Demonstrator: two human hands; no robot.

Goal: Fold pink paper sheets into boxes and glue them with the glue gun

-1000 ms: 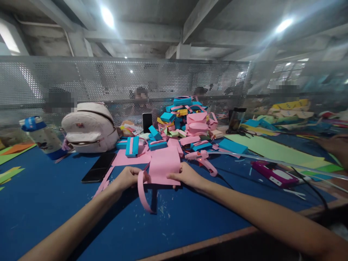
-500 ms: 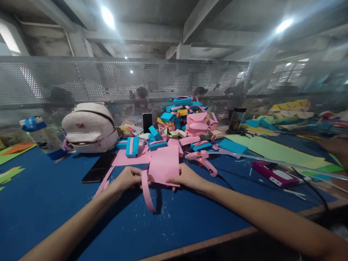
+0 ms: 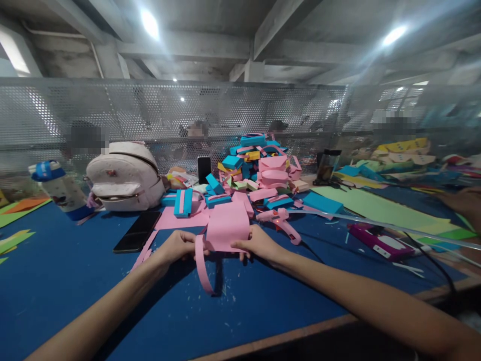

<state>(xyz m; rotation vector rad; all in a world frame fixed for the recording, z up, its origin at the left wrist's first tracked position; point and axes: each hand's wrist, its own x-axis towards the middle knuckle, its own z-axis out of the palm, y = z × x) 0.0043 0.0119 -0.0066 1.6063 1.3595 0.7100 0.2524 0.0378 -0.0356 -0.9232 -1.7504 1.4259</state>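
Note:
A pink paper piece (image 3: 227,228), curved over toward me at its near edge, is held above the blue table between both hands. My left hand (image 3: 183,245) pinches its left side, where a narrow pink paper strip (image 3: 202,265) hangs down in a loop. My right hand (image 3: 259,244) grips the lower right corner, thumb on top and fingers underneath. Just beyond my right hand lies a pink glue gun (image 3: 280,220) with a small lit spot and a long clear glue stick (image 3: 361,219) out of its back.
A heap of blue, pink and yellow paper boxes (image 3: 255,170) rises behind the hands. To the left are a black phone (image 3: 137,231), a white backpack (image 3: 124,178) and a bottle (image 3: 62,193). Rightward lie a purple device (image 3: 379,241), green sheets (image 3: 387,208) and another person's hand (image 3: 462,203).
The near edge of the pink paper piece has bent further down and under, and my right hand's fingers have shifted slightly with it. My left hand stays in place.

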